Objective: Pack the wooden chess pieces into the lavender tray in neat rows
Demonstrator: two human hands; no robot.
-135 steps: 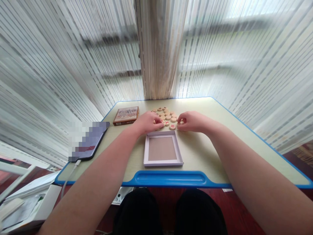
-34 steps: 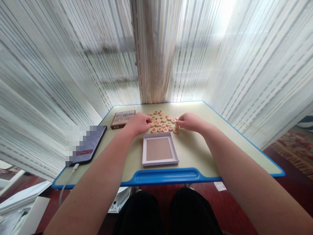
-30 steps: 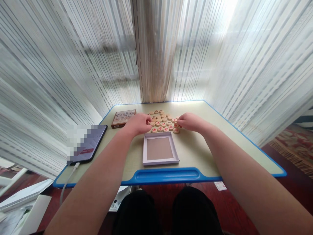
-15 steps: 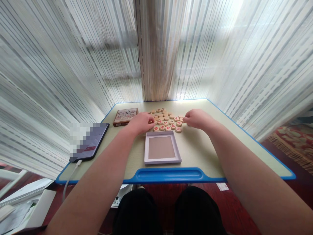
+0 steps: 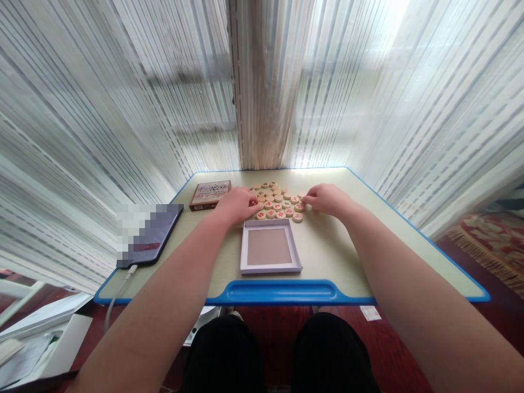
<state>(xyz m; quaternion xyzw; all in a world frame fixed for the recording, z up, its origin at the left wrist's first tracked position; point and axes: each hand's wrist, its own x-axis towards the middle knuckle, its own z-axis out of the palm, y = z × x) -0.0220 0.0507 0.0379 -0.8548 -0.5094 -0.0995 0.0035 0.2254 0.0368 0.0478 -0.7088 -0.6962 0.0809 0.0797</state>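
White sheer striped curtains (image 5: 172, 82) hung behind a pale wood-grain surface (image 5: 327, 248) with a blue rim. Round, light-wooden discs with red or black characters (image 5: 280, 215), some of them blank on top, lay flat in a loose cluster between the hands. The left hand (image 5: 241, 204) curled at the cluster's left edge, thumb and fingers near together; whether they pinched a disc could not be told. The right hand (image 5: 325, 197) had its fingertips bunched against the discs on the right, with no clear grip visible. Just in front of the nearest row sat a shallow, square, white-walled tray with a brown floor (image 5: 271, 269). Squeezing too hard from both sides could probably make one disc ride over another, or push the front row into the tray. A brown printed cardboard box (image 5: 210, 194), close by the left wrist, might be knocked askew.
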